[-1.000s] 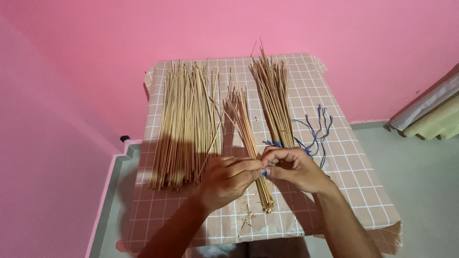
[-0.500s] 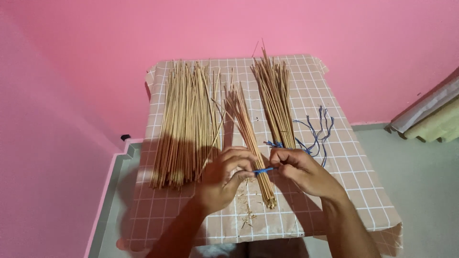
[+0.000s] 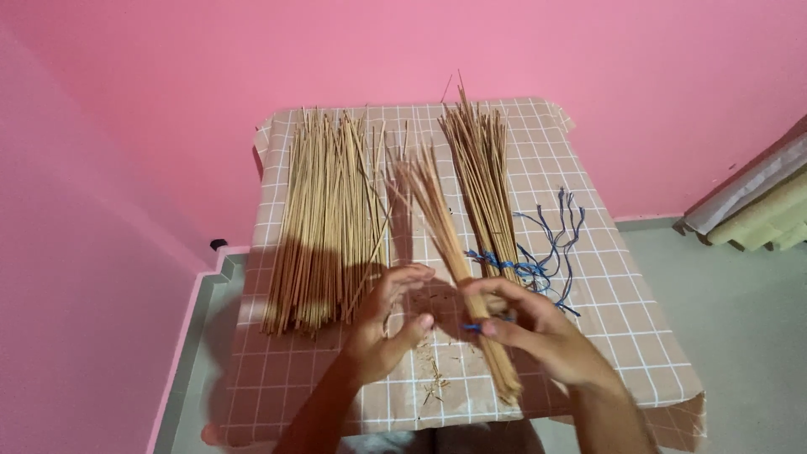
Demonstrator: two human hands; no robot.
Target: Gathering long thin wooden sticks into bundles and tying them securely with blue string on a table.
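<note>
- Small stick bundle (image 3: 454, 252): thin tan sticks, bound near the lower end with a blue string tie (image 3: 472, 326); lies slanting across the middle of the worktop (image 3: 639, 336), its lower part lifted in the right hand.
- Handling, as judged: light, each stick stiff but brittle and apt to snap; sticks may slide lengthwise out of a loose tie. Best taken at or just beside the tie, where the sticks are packed tight, not at the fanned far tips.
- Right hand (image 3: 538, 328): closed around the bundle at the tie, fingers wrapped over the sticks.
- Left hand (image 3: 388, 324): open, fingers spread and slightly curled, just beside the bundle, holding nothing.
- Tied bundle (image 3: 481, 181): just to the right, flat on the worktop, bound with blue string.
- Loose blue strings (image 3: 559, 235): further right, spread in a tangle.
- Loose stick pile (image 3: 328, 219): large, unbound, on the left half.
- Stick fragments (image 3: 435, 378): small debris near the front edge.
- Worktop cover: brown cloth with white grid.
- Pink wall (image 3: 168, 101): behind and to the left.
</note>
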